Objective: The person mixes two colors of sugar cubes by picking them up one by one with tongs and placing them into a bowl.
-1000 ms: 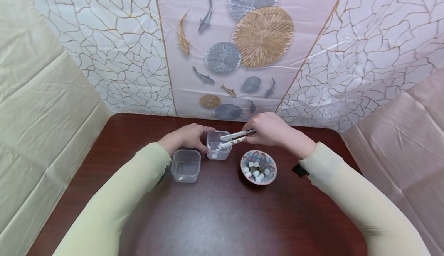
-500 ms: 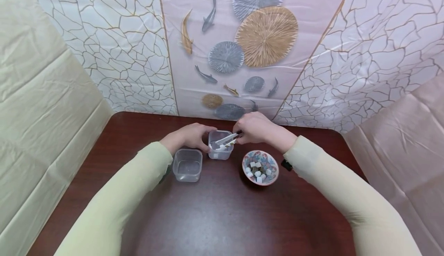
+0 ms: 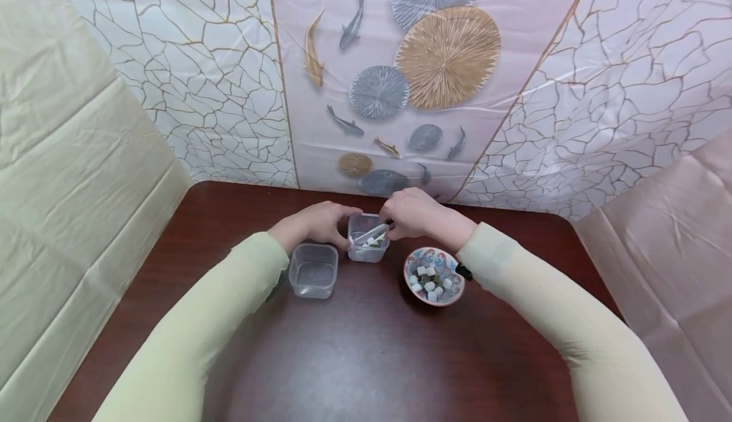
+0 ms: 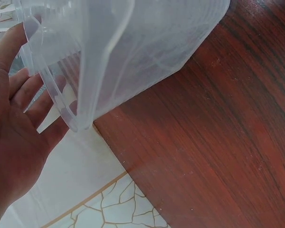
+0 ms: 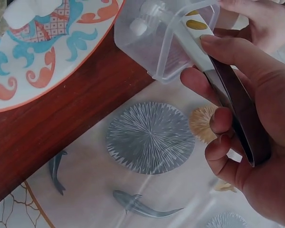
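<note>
My left hand (image 3: 321, 224) grips the left side of a small clear plastic container (image 3: 366, 255), with the thumb at the front and fingers toward the back. In my right hand (image 3: 413, 213) is a pair of tongs (image 5: 237, 102), with white, gold-marked tips and a dark metal handle. The tips reach down inside that container; whether they pinch anything is hidden. A white lump (image 5: 138, 27) shows through the container's wall in the right wrist view. Below my right hand stands a patterned bowl (image 3: 415, 260) holding several white cubes (image 3: 430, 286) and some brownish pieces.
A second clear plastic container (image 3: 313, 274) stands front left of the held one, close to my left forearm. The dark red-brown table (image 3: 343, 346) extends toward me. A patterned cloth wall (image 3: 240, 123) rises right behind the table's far edge.
My right hand has moved left and brought the tongs from above the container's right rim down into it. My left hand has kept its hold on the container. The camera view has shifted slightly.
</note>
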A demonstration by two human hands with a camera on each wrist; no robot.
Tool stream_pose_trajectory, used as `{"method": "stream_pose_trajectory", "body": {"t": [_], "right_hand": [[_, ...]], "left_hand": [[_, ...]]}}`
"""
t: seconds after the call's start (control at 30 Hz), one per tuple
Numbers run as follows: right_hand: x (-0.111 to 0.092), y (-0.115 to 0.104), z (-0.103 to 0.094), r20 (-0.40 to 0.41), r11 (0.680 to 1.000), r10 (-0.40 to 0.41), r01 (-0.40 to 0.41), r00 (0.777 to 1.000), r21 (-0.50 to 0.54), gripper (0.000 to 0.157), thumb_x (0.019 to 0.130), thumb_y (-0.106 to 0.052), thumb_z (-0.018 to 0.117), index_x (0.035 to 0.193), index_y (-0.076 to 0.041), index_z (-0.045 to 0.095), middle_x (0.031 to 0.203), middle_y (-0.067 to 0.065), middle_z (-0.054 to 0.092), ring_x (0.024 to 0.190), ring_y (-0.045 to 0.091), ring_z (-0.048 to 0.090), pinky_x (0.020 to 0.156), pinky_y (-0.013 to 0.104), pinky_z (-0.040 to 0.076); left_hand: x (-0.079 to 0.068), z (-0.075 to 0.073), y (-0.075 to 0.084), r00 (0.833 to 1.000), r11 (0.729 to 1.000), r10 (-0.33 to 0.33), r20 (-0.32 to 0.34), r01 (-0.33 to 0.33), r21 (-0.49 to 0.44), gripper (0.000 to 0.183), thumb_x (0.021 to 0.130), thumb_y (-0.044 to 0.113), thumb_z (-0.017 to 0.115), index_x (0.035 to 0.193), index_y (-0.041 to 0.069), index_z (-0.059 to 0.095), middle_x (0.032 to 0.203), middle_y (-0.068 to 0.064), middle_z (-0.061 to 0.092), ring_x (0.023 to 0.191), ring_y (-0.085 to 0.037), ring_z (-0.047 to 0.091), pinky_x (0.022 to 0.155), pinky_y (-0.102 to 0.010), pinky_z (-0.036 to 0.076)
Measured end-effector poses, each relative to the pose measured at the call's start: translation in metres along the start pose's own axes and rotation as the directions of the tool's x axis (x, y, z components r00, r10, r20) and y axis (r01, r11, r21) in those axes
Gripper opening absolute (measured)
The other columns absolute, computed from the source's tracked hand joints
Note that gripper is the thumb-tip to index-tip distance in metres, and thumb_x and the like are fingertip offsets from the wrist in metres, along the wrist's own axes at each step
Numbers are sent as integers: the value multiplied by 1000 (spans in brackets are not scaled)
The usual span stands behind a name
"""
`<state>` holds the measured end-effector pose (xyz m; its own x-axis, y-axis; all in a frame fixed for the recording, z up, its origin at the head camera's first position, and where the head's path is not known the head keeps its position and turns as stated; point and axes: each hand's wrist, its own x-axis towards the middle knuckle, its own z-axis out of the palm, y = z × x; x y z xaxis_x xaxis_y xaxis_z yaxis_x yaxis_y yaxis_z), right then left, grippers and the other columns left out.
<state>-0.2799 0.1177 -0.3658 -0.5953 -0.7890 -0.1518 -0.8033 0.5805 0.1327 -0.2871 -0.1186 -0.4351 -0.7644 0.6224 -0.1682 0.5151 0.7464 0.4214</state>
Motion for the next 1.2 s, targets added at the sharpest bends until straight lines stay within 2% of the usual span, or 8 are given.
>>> {"method": "stream_pose_trajectory", "body": {"t": [0.2, 0.37, 0.7, 0.87, 1.03, 1.2], "right_hand": [[2, 2, 1, -6, 1000, 8, -8, 1000, -1, 14, 82, -29, 86, 80, -22, 74, 71, -10, 65, 64, 15, 55, 62, 39, 49], [4, 4, 4, -33, 1000, 22, -21, 999, 14, 13, 83, -30, 87, 86, -20, 79, 73, -8, 68, 66, 17, 59, 63, 40, 52], [5, 6, 3, -62, 1000, 30, -30, 998, 5, 14, 85, -31, 85, 90, -19, 81, 78, -6, 72, 73, 21, 68, 68, 44, 55], [0, 5, -3, -48, 999, 31, -29, 998, 38, 11, 85, -27, 85, 91, -19, 82, 73, -8, 69, 67, 18, 61, 63, 40, 51], [-2, 4, -2, -29, 999, 5, -4, 1000, 54, 5, 84, -24, 82, 85, -19, 79, 69, -10, 62, 63, 14, 52, 60, 34, 43], [3, 0, 4, -31, 1000, -4, 4, 1000, 21, 12, 81, -27, 85, 80, -21, 74, 70, -11, 63, 64, 15, 55, 61, 37, 49]], "left_hand": [[-1, -3, 3, 1000, 1000, 9, 7, -9, 4, 85, 86, 36, 88, 159, 11, 51, 145, -12, 67, 135, -28, 61, 116, -42, 46], [-3, -4, 5, 1000, 1000, 12, 3, -12, 6, 84, 86, 35, 89, 158, 11, 52, 144, -11, 68, 134, -28, 62, 116, -42, 46], [-2, -5, 6, 1000, 1000, 6, 6, -6, -2, 83, 86, 34, 88, 158, 12, 53, 142, -11, 69, 132, -27, 62, 116, -41, 46], [-3, -6, 7, 1000, 1000, 1, 6, -1, 5, 84, 86, 34, 88, 158, 11, 52, 144, -11, 68, 134, -28, 61, 117, -41, 45], [-3, -6, 6, 1000, 1000, -1, 11, 1, 7, 85, 87, 34, 88, 159, 11, 51, 145, -12, 67, 136, -29, 60, 118, -42, 44], [-3, -4, 5, 1000, 1000, 0, 14, 0, 11, 85, 87, 35, 88, 159, 11, 51, 145, -12, 67, 135, -28, 60, 117, -42, 45]]}}
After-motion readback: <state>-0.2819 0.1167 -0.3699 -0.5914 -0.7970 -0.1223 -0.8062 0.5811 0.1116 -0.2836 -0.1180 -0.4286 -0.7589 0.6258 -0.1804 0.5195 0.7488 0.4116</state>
